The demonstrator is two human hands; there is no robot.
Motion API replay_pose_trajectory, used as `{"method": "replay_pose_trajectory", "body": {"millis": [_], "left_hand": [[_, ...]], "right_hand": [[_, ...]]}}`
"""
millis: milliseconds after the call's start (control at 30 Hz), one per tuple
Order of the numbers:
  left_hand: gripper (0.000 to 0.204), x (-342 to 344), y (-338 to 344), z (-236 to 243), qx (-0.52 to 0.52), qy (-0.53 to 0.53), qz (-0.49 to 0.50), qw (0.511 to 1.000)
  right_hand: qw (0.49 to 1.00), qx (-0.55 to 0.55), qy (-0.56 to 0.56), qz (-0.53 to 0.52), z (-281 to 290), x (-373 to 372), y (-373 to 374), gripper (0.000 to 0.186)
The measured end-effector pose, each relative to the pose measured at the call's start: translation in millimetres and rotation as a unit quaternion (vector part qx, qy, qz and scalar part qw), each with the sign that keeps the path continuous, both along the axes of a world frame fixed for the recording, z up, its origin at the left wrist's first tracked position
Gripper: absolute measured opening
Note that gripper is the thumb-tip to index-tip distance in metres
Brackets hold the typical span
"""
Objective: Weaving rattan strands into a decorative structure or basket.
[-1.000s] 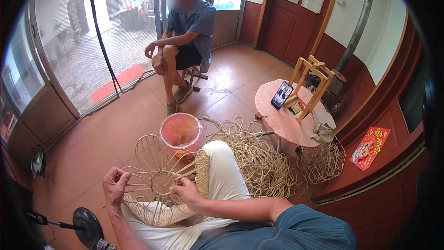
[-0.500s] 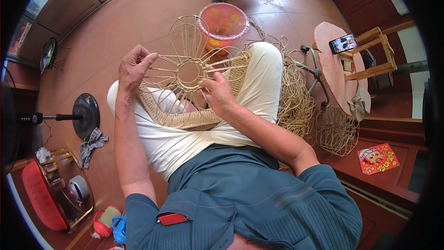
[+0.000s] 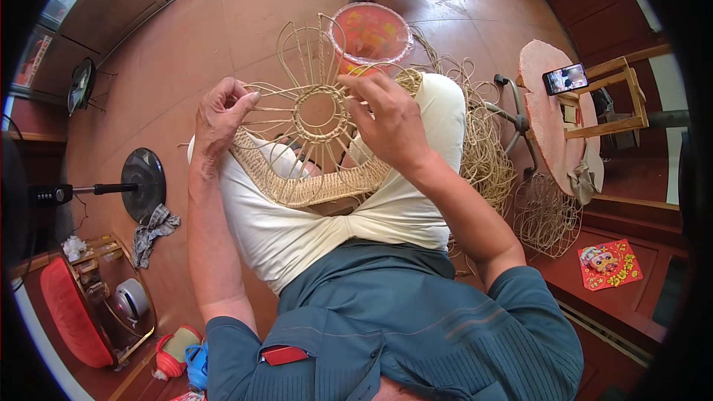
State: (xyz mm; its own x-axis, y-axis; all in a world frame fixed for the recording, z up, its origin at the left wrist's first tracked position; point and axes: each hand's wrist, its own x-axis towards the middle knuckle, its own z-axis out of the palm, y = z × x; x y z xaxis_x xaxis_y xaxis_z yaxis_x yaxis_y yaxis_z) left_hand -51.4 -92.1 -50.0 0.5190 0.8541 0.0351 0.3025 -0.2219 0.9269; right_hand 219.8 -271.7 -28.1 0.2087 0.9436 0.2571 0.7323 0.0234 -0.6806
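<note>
Over my lap is a piece of straw-coloured cord work with a braided ring (image 3: 320, 137) at its centre and looped spokes fanning outward. My left hand (image 3: 223, 122) is closed, thumb and fingers pinching a cord spoke left of the ring. At the ring's upper right, my right hand (image 3: 390, 119) is closed with bent fingers on a cord; its fingertips partly cover the ring's edge. A tightly woven band (image 3: 312, 191) curves below the ring, across my white trousers. Tall cord loops (image 3: 304, 48) stand up beyond the ring.
A red bucket (image 3: 371, 33) stands just beyond the work. Heaped loose cord (image 3: 486, 156) lies right of my knee. Farther right, a pink-topped table (image 3: 538, 104) carries a phone (image 3: 564, 79) and a wooden frame. A black round base (image 3: 143, 186) is on the left floor.
My right hand has moved from the ring's lower right up to its upper right edge. My left hand keeps its pinch. The whole view has shifted slightly.
</note>
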Motion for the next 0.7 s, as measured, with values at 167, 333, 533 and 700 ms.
{"method": "replay_pose_trajectory", "body": {"millis": [167,333,533,700], "left_hand": [[0.021,-2.2,-3.4,5.0,0.027,0.031,-0.018,0.999],[0.021,-4.2,-8.7,4.3,0.087,0.015,-0.017,0.996],[0.02,1.9,1.0,12.5,0.179,0.045,0.001,0.983],[0.023,29.8,27.7,48.9,0.182,0.161,0.041,0.969]], "right_hand": [[0.976,0.207,-0.057,0.036,-28.6,-1.5,43.1,0.038],[0.971,0.219,-0.087,0.037,-44.0,-3.0,48.1,0.038],[0.963,0.225,-0.131,0.076,-54.5,-3.0,43.3,0.041],[0.965,0.211,-0.137,0.077,-55.2,-9.3,41.6,0.048]]}}
